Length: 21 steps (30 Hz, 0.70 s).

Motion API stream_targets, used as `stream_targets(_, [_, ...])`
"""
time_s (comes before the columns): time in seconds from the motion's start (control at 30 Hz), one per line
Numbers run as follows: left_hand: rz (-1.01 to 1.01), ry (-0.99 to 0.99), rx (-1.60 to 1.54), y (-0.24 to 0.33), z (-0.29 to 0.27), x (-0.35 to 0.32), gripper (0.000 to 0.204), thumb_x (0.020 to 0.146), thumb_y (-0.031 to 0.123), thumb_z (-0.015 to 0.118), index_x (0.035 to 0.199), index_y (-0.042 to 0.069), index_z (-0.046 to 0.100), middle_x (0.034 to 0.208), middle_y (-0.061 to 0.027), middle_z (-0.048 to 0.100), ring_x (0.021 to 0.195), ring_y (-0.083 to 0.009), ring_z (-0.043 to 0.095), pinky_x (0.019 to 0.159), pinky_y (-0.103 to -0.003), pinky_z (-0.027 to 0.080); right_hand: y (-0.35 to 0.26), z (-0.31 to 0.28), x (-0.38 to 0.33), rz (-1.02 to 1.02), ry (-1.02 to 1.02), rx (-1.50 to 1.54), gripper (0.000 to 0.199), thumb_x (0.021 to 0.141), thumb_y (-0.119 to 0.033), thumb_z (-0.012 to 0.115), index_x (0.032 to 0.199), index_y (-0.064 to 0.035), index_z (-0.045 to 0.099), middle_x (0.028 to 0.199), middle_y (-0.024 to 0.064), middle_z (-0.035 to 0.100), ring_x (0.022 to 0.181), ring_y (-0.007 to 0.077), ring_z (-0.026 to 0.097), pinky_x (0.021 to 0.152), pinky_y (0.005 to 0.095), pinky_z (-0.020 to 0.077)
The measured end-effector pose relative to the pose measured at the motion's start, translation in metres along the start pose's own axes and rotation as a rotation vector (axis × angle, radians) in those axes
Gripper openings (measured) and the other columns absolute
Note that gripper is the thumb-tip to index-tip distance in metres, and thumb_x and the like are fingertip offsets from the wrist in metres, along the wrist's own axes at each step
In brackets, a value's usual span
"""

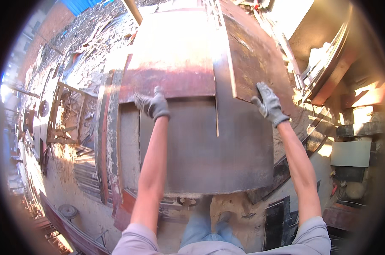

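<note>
Grey work gloves cover both my hands. My left hand (154,104) is at the near edge of a reddish board (175,83), its fingers apart; whether it presses on the board I cannot tell. The far part of that board is washed out by sunlight. My right hand (269,104) lies with fingers stretched on the near end of a brown wooden board (254,59), thumb spread toward the board's edge. Both boards rest at least partly over a smooth grey tabletop (201,157). Between them, a thin pale strip (217,123) runs along the top.
Worn long beams (108,140) flank the tabletop on the left. Further left stand a wooden frame (67,112) and a small wheel (68,211). Dark panels (277,223) lean at the lower right. Debris (101,38) covers the ground at the far left.
</note>
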State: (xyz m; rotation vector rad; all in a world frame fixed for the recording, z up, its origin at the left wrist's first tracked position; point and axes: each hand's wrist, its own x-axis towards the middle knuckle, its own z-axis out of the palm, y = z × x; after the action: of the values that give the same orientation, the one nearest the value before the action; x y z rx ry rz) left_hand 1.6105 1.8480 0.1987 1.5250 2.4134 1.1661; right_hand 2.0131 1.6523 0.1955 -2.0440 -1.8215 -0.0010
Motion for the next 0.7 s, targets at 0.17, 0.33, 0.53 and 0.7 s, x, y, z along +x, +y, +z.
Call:
stream_targets(0.17, [-0.911, -0.412, -0.773, 0.018, -0.001, 0.006, 0.109, 0.083, 0.042, 0.090, 0.159, -0.002, 0.025, 0.159, -0.0256, 0.042, 0.136, -0.0421, 0.055, 0.110, -0.059, 0.049, 0.010, -0.065, -0.028, 0.035, 0.037, 0.224, 0.082, 0.098, -0.059, 0.064, 0.152, 0.0011, 0.049, 0.152, 0.0280, 0.053, 0.140, 0.0429, 0.052, 0.116, 0.0462, 0.0443])
stream_targets(0.33, [-0.912, -0.588, -1.276, -0.005, 0.032, 0.034, 0.063, 0.095, 0.023, 0.078, 0.146, 0.002, 0.049, 0.144, -0.0110, 0.060, 0.122, -0.0327, 0.063, 0.101, -0.050, 0.057, 0.038, -0.051, -0.026, 0.464, 0.044, 0.343, 0.057, 0.089, -0.029, 0.078, 0.134, 0.0035, 0.063, 0.121, 0.0252, 0.073, 0.117, 0.0352, 0.070, 0.100, 0.0414, 0.0532])
stream_targets(0.53, [-0.603, -0.625, -1.411, 0.033, -0.032, 0.098, 0.021, 0.092, 0.004, 0.073, 0.112, -0.002, 0.070, 0.109, -0.0129, 0.072, 0.100, -0.0259, 0.070, 0.086, -0.039, 0.061, 0.000, -0.033, -0.084, 0.422, 0.346, 0.388, 0.034, 0.100, -0.026, 0.067, 0.120, 0.0020, 0.070, 0.097, 0.0136, 0.076, 0.085, 0.0214, 0.069, 0.081, 0.0366, 0.0552])
stream_targets(0.7, [-0.597, -0.620, -1.340, -0.011, -0.195, 0.040, 0.016, 0.091, 0.004, 0.072, 0.107, 0.000, 0.071, 0.105, -0.0123, 0.073, 0.092, -0.0259, 0.072, 0.084, -0.037, 0.063, -0.135, -0.086, -0.186, 0.690, 0.024, 0.978, 0.047, 0.105, -0.043, 0.063, 0.125, -0.0009, 0.069, 0.114, 0.0146, 0.075, 0.103, 0.0245, 0.070, 0.089, 0.0370, 0.0568])
